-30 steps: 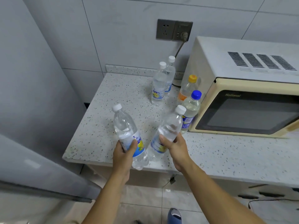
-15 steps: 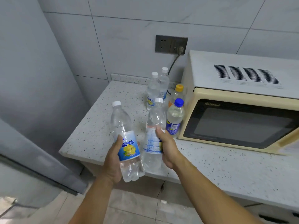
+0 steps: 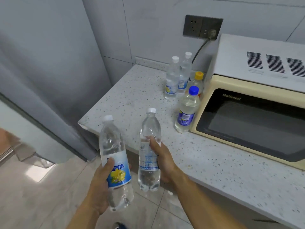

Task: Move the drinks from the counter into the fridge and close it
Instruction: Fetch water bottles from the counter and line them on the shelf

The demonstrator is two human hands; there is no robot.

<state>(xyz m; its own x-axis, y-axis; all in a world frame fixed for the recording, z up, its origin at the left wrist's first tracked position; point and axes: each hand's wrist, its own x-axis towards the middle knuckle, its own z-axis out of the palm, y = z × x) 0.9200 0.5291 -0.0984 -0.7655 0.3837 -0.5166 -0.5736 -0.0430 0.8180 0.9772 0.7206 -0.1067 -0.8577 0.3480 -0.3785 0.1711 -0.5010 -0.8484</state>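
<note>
Left hand [image 3: 102, 184]: its grip is wrapped round a clear bottle with a blue and yellow label [image 3: 115, 162], held up off the tabletop, out past its front left corner.
Right hand [image 3: 162, 162]: its grip is wrapped round a clear bottle with a pale label [image 3: 149, 151], upright, over the front edge.
Tabletop [image 3: 135, 96]: four more bottles stand by the microwave [image 3: 247, 113]; the blue-capped bottle [image 3: 187, 109] is nearest.
Fridge [image 3: 41, 63]: left of the tabletop.

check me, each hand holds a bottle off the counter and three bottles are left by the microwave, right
Not quite: the head view shows four bottles left by the microwave, not three. The left hand and right hand do each hold a bottle off the counter.
</note>
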